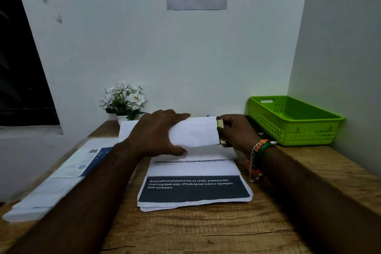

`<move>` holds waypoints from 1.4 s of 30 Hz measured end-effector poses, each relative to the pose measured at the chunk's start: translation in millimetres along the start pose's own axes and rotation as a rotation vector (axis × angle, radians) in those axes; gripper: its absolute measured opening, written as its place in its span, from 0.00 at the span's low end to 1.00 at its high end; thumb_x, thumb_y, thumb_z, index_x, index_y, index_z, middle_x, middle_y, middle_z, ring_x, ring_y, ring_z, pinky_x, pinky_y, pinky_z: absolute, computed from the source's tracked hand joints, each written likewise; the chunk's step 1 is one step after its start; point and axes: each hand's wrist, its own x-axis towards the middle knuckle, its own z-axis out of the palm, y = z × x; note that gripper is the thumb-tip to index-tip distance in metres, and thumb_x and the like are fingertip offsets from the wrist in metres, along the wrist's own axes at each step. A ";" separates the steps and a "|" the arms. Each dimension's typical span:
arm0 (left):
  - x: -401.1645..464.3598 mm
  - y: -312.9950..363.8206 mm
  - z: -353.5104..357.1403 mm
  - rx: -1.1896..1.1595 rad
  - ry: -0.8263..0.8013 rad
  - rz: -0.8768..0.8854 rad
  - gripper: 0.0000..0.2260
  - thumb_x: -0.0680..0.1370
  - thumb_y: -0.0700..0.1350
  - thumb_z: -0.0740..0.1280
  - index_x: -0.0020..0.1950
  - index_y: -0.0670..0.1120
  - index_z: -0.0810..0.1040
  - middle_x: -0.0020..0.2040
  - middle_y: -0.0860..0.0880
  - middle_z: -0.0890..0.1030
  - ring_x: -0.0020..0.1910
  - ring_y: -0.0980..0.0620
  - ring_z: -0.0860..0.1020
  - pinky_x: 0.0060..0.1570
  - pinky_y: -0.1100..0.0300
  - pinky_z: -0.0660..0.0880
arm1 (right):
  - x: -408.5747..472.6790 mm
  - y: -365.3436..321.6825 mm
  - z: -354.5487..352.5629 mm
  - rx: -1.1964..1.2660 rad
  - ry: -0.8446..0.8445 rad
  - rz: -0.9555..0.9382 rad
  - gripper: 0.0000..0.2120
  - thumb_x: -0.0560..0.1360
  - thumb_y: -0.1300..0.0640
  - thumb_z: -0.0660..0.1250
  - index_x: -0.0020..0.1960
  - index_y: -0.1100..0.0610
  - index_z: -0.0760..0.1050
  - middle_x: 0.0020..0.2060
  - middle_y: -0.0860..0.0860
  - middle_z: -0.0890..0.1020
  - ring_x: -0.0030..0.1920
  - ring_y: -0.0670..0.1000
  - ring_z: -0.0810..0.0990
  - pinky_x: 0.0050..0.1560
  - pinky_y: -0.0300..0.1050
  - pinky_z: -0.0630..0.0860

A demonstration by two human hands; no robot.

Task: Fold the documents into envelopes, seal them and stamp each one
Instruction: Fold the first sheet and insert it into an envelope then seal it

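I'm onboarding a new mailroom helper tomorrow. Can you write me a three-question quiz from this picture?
1. True or false: both hands grip the white envelope.
2. The green basket sits at which side of the desk? A) left B) right C) centre
3. Fill in: the potted white flowers stand against the ____.

Key: 1 true: the left hand and the right hand hold opposite ends. 2 B. 3 wall.
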 end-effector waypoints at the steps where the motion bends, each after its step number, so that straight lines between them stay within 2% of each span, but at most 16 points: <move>1: 0.2 -4.0 -1.3 0.012 0.007 -0.006 0.47 0.57 0.74 0.73 0.76 0.64 0.68 0.59 0.60 0.79 0.59 0.55 0.77 0.57 0.53 0.74 | -0.4 -2.7 -2.0 0.027 0.025 0.021 0.06 0.77 0.64 0.70 0.46 0.67 0.80 0.26 0.52 0.76 0.25 0.46 0.71 0.25 0.37 0.68; 4: -1.0 -17.0 -7.8 0.041 0.016 -0.033 0.50 0.56 0.75 0.74 0.77 0.62 0.68 0.60 0.58 0.80 0.59 0.52 0.77 0.58 0.53 0.73 | 3.7 -1.5 -15.0 -0.040 0.057 0.029 0.09 0.78 0.55 0.70 0.44 0.61 0.80 0.30 0.53 0.80 0.24 0.47 0.73 0.24 0.37 0.68; 6: -3.0 -25.7 -10.4 0.039 0.009 -0.060 0.51 0.56 0.75 0.75 0.77 0.61 0.68 0.61 0.57 0.80 0.60 0.51 0.77 0.58 0.54 0.72 | 9.7 8.1 -26.6 -0.417 0.011 -0.058 0.08 0.76 0.51 0.72 0.43 0.55 0.80 0.31 0.49 0.81 0.27 0.46 0.76 0.29 0.42 0.73; 8: -5.3 -33.7 -9.9 0.032 0.000 -0.083 0.52 0.56 0.75 0.75 0.77 0.60 0.68 0.62 0.56 0.80 0.61 0.51 0.77 0.59 0.54 0.71 | 11.0 15.2 -32.7 -0.787 -0.124 -0.085 0.13 0.71 0.43 0.75 0.49 0.50 0.81 0.41 0.45 0.82 0.40 0.45 0.80 0.43 0.43 0.77; 10: -7.0 -39.4 -8.0 0.019 -0.010 -0.109 0.52 0.55 0.75 0.76 0.77 0.60 0.68 0.62 0.56 0.79 0.62 0.52 0.76 0.60 0.55 0.71 | 8.0 15.6 -33.1 -0.919 -0.247 -0.049 0.21 0.67 0.38 0.76 0.55 0.47 0.79 0.49 0.42 0.79 0.50 0.45 0.78 0.50 0.39 0.72; 13: -7.6 -43.2 -5.5 -0.020 -0.037 -0.128 0.53 0.54 0.76 0.75 0.77 0.60 0.68 0.64 0.56 0.79 0.64 0.52 0.75 0.62 0.55 0.70 | 6.1 12.7 -29.6 -0.898 -0.299 -0.032 0.21 0.65 0.39 0.78 0.52 0.43 0.76 0.53 0.41 0.80 0.52 0.45 0.78 0.51 0.38 0.72; 16: -7.3 -43.4 -2.6 -0.054 -0.087 -0.139 0.54 0.54 0.75 0.76 0.78 0.61 0.66 0.66 0.56 0.78 0.65 0.51 0.74 0.65 0.52 0.70 | 5.4 10.5 -30.7 -0.867 -0.294 -0.041 0.23 0.64 0.42 0.80 0.57 0.45 0.79 0.47 0.40 0.81 0.48 0.43 0.78 0.49 0.38 0.73; 21: -6.4 -43.4 0.6 -0.072 -0.113 -0.155 0.55 0.54 0.73 0.78 0.78 0.63 0.65 0.66 0.57 0.77 0.66 0.52 0.73 0.65 0.52 0.69 | 4.4 9.3 -31.4 -0.851 -0.313 -0.053 0.22 0.66 0.46 0.80 0.58 0.46 0.80 0.45 0.42 0.77 0.48 0.44 0.77 0.50 0.38 0.71; 23: -6.3 -43.9 0.6 -0.086 -0.117 -0.165 0.55 0.54 0.72 0.79 0.78 0.63 0.64 0.68 0.57 0.76 0.67 0.52 0.72 0.66 0.52 0.69 | 6.7 9.4 -33.3 -0.835 -0.305 -0.060 0.19 0.66 0.48 0.81 0.55 0.47 0.81 0.44 0.43 0.77 0.46 0.44 0.77 0.48 0.38 0.71; 26: -7.1 -45.4 1.0 -0.105 -0.127 -0.173 0.56 0.54 0.73 0.79 0.79 0.62 0.63 0.69 0.56 0.76 0.68 0.52 0.72 0.67 0.52 0.68 | 9.3 10.7 -37.0 -0.768 -0.284 -0.046 0.10 0.67 0.52 0.80 0.45 0.49 0.81 0.40 0.47 0.79 0.40 0.45 0.77 0.45 0.41 0.74; 29: -7.6 -47.0 0.4 -0.119 -0.132 -0.177 0.56 0.54 0.72 0.79 0.79 0.63 0.62 0.69 0.56 0.75 0.68 0.52 0.71 0.67 0.52 0.68 | 9.4 8.1 -42.9 -0.640 -0.259 -0.038 0.06 0.70 0.58 0.78 0.40 0.53 0.80 0.37 0.49 0.82 0.37 0.46 0.78 0.44 0.44 0.76; 34: -9.3 -54.9 -4.3 -0.134 -0.105 -0.203 0.59 0.51 0.76 0.76 0.79 0.63 0.62 0.70 0.54 0.74 0.70 0.51 0.71 0.69 0.52 0.67 | 6.9 -6.4 -57.0 -0.457 -0.110 -0.007 0.03 0.74 0.62 0.74 0.43 0.58 0.80 0.34 0.51 0.82 0.33 0.46 0.78 0.28 0.35 0.72; 37: -11.2 -58.3 -4.6 -0.139 -0.084 -0.218 0.60 0.49 0.79 0.71 0.79 0.63 0.62 0.68 0.54 0.75 0.68 0.50 0.71 0.66 0.52 0.68 | 5.5 -11.7 -68.8 -0.347 0.043 -0.023 0.05 0.73 0.62 0.75 0.40 0.56 0.80 0.35 0.55 0.83 0.35 0.50 0.79 0.34 0.39 0.74; 40: -11.7 -60.4 -4.1 -0.125 -0.077 -0.223 0.59 0.50 0.78 0.73 0.80 0.63 0.62 0.66 0.54 0.75 0.66 0.50 0.72 0.63 0.53 0.68 | 1.1 -17.9 -80.0 -0.235 0.204 -0.054 0.06 0.73 0.63 0.75 0.40 0.55 0.80 0.33 0.56 0.81 0.29 0.49 0.77 0.28 0.38 0.73; 42: -11.6 -61.9 -3.1 -0.112 -0.073 -0.223 0.58 0.53 0.75 0.77 0.80 0.62 0.62 0.66 0.54 0.75 0.66 0.50 0.72 0.62 0.53 0.68 | -2.0 -23.0 -86.0 -0.179 0.235 -0.053 0.04 0.73 0.63 0.75 0.42 0.57 0.81 0.32 0.55 0.80 0.25 0.46 0.75 0.23 0.35 0.71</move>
